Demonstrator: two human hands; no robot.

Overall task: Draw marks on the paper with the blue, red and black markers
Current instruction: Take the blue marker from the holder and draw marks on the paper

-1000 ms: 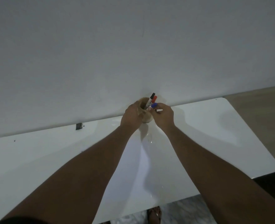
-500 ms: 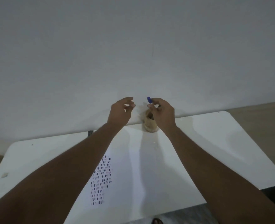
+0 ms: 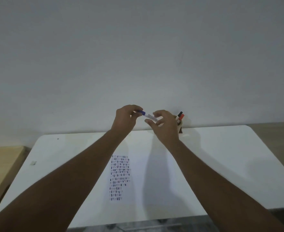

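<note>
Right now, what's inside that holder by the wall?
In the holder stand a black marker and a red marker. The right hand covers its left side and their lower barrels.

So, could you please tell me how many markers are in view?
3: the blue marker held between the left hand and right hand; the black marker and red marker in the cup.

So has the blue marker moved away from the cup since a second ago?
Yes. The blue marker has left the cup and is now held to its left, between both hands.
</note>
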